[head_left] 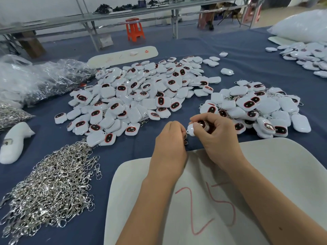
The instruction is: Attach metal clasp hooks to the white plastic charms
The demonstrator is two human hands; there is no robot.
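My right hand (215, 137) grips a white plastic charm (192, 129) with a dark red-rimmed face, just above the near edge of the blue cloth. My left hand (169, 140) pinches a metal clasp hook (185, 138) that hangs against the charm's lower left corner; my fingers hide most of the hook. A big heap of loose charms (141, 96) lies in the middle of the table. A smaller heap of charms with hooks on them (256, 106) sits to the right. Loose silver clasp hooks (51, 188) are piled at the near left.
A white foam board marked "25" in red (203, 200) lies under my forearms. Clear bags of hooks (44, 80) sit at the far left, a white foam piece (14, 140) beside them. More charms (307, 57) and a white bag (300, 25) are at the far right. An orange stool (134, 29) stands beyond.
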